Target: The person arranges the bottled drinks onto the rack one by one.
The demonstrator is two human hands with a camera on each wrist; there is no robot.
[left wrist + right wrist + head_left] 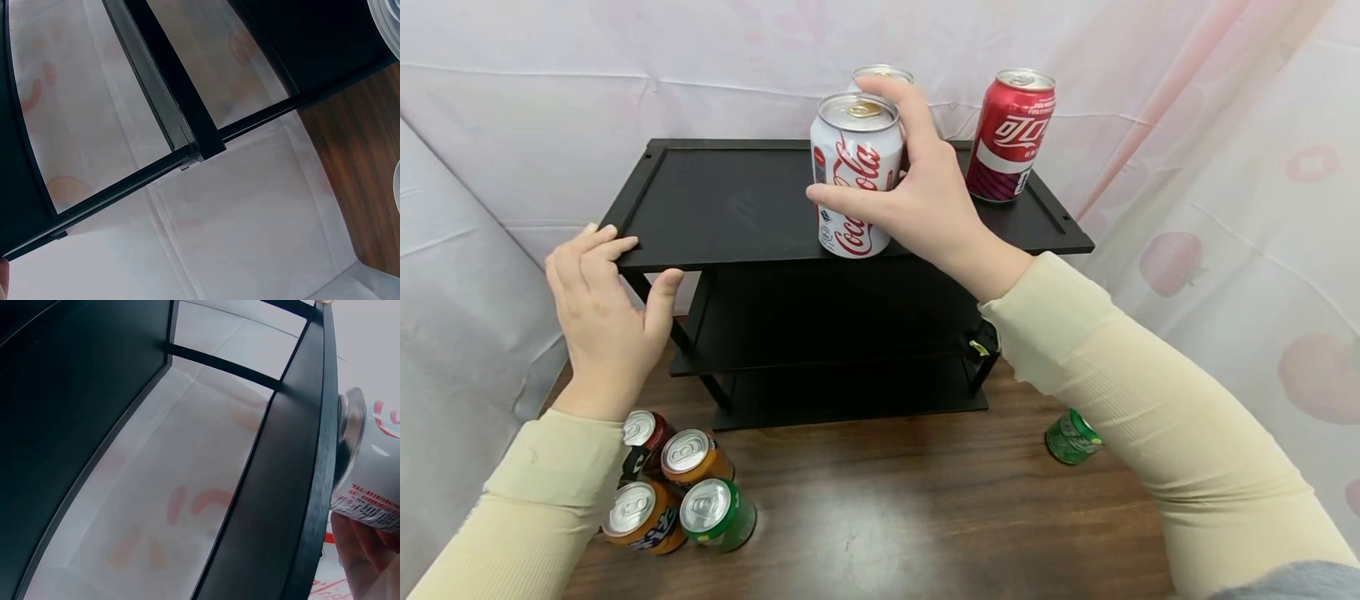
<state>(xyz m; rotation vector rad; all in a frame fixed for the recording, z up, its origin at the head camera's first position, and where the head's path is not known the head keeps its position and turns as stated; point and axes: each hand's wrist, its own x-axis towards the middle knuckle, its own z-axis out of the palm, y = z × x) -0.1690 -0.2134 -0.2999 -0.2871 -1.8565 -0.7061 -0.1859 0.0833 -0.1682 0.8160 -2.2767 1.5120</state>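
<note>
My right hand [928, 187] grips a white Coca-Cola can [850, 154], thumb across its front and fingers round the far side. The can is upright at the front edge of the black shelf rack's top board [722, 200]. In the right wrist view the can's silver base [354, 434] shows beside the board's edge; I cannot tell whether they touch. Behind it stands another can [883, 72], mostly hidden. A red cola can [1011, 137] stands at the board's right end. My left hand [602, 317] rests on the front left corner with thumb spread.
Below are a middle shelf [820, 325] and a bottom shelf [850, 396]. On the wooden table [887, 517], orange cans [692, 457], a dark red can [655, 433] and a green can [730, 517] cluster at the left. Another green can [1070, 437] is by my right sleeve.
</note>
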